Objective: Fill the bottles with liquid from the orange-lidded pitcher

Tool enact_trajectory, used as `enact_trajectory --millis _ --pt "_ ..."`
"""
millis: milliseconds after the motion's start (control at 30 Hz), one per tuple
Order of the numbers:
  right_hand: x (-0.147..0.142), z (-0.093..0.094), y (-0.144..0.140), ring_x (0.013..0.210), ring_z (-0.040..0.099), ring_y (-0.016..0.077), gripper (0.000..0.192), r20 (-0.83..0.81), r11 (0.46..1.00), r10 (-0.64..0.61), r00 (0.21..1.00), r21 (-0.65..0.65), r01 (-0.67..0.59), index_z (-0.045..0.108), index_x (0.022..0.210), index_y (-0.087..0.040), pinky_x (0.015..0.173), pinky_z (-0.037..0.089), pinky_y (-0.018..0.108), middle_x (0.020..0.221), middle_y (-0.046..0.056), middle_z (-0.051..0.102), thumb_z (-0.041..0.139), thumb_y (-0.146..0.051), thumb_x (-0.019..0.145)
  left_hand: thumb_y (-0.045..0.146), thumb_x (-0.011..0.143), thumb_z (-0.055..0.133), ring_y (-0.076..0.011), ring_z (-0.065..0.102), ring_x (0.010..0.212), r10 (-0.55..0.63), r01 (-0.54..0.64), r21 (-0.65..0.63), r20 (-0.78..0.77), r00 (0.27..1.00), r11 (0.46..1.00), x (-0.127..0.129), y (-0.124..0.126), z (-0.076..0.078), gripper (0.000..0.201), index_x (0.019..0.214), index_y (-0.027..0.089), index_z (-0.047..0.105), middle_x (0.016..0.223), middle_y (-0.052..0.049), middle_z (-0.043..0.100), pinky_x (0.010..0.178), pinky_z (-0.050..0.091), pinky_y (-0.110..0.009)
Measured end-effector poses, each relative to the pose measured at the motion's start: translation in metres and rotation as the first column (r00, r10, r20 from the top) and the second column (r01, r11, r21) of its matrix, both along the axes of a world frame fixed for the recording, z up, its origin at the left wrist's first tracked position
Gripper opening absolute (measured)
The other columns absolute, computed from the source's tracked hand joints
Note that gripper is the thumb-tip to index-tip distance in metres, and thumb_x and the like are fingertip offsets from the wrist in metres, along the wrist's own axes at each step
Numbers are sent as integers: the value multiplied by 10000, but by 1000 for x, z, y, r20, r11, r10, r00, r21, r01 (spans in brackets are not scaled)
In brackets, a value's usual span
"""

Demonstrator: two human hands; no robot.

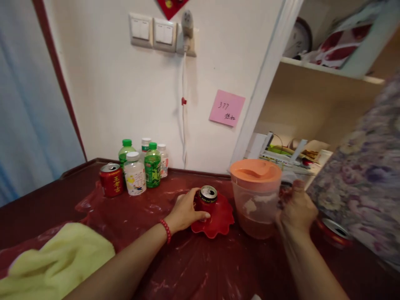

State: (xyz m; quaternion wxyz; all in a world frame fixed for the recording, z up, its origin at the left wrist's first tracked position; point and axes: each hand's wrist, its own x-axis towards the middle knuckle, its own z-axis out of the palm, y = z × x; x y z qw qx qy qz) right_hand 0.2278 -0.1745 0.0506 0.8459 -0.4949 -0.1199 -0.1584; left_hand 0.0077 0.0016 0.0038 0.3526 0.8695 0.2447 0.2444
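Observation:
My left hand (185, 211) is closed around the side of an opened red drink can (206, 205), thumb in front. That can stands upright on a red plate with a wavy rim (215, 228). Right of the plate is a clear plastic pitcher (256, 204) with an orange lid (255, 170) and some brownish liquid at the bottom. My right hand (298, 208) is wrapped at the pitcher's handle side, slightly blurred; the handle itself is mostly hidden by the fingers. The pitcher looks upright, but whether its base touches the table I cannot tell.
Several bottles (135, 175) and another opened red can (111, 180) stand at the back left. A yellow cloth (59, 258) lies front left. One more can (336, 231) is at right, beside a floral fabric (359, 187). Shelves (312, 96) rise behind.

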Motion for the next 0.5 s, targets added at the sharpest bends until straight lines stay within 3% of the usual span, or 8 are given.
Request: enact_trajectory --millis 133,500 --pt "4 -7 5 406 380 67 539 -83 998 -5 997 66 10 516 558 -189 368 320 212 476 -79 450 778 -655 624 349 661 809 -307 634 1121 -25 25 1 31 999 1000 4 2 -1 649 1250 197 582 1202 -90 701 983 478 -401" --pt "14 -24 12 397 308 63 594 -142 993 47 989 109 -32 466 545 -202 385 322 214 447 -99 371 728 -724 652 349 688 777 -312 614 1160 -40 40 -3 47 998 999 4 3 5 634 1264 182 571 1270 -104 672 1025 454 -427"
